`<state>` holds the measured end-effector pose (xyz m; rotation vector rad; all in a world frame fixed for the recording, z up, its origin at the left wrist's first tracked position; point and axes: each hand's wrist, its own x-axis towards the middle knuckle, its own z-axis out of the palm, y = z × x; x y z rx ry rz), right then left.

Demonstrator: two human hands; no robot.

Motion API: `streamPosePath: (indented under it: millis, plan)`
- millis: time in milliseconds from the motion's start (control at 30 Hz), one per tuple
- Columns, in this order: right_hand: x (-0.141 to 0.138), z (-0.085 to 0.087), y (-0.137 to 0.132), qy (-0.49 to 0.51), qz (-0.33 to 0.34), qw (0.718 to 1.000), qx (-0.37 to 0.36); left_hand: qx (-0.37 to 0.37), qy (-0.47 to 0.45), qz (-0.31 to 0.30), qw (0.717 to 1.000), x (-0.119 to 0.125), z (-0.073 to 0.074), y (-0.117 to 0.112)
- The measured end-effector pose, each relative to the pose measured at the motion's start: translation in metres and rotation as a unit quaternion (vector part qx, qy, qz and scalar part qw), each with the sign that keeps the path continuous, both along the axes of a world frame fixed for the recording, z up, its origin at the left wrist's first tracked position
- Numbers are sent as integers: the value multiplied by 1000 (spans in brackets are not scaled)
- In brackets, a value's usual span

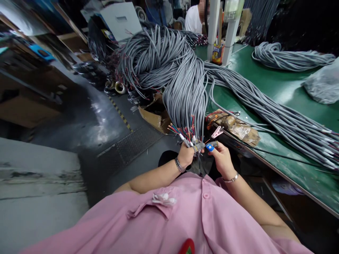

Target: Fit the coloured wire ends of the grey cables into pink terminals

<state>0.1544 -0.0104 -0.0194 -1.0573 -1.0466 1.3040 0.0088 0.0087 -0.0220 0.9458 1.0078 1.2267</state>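
Observation:
My left hand (pixel 185 155) is wrapped round a bunch of grey cables, with grey covering on its thumb or finger. From that fist, stripped ends with white sleeves and thin coloured wires (pixel 182 129) fan upward. Close beside it, my right hand (pixel 222 160) is closed in a pinch, a blue cover (pixel 210 147) on its thumb and grey wrapping on a finger. The fingertips of both hands nearly meet at a thin wire; what the right fingers grip is too small to make out. Behind the hands hangs a thick bundle of grey cables (pixel 185 91).
A pink clip (pixel 217 132) stands at the edge of the green table (pixel 243 102), by a taped block (pixel 233 127). More grey cables (pixel 275 106) stretch across the table to the right. An open cardboard box (pixel 150 118) sits below. A person in white (pixel 194 19) is at the back.

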Motion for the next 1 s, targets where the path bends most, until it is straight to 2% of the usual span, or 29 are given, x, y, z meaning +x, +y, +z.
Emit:
streamPosePath:
  millis: [167, 300, 367, 467, 533, 667, 800, 900, 1000]
  plan:
    - [7, -16, 0, 19, 27, 999, -3, -4, -21, -14, 1000, -1, 6, 2]
    - [19, -33, 18, 125, 7, 989, -76, -36, -28, -64, 997, -4, 13, 9]
    - [25, -34, 32, 169, 16, 979, -113, -50, -31, -97, 994, -5, 16, 14]
    - [28, -26, 49, 205, 62, 966, -144, -67, -43, -135, 988, -4, 20, 23]
    - [25, -21, 54, 211, 52, 969, -116, -76, -55, -147, 985, -2, 22, 27]
    - [13, -19, 54, 139, -74, 987, -22, -89, -68, -157, 981, 3, 25, 31]
    - [5, -26, 52, 98, -158, 983, 6, -81, -52, -172, 981, 6, 27, 32]
    - [3, -29, 52, 88, -177, 980, 17, -77, -41, -176, 981, 7, 27, 32]
    - [4, -29, 54, 105, -132, 986, 6, -76, -35, -179, 980, 8, 27, 33]
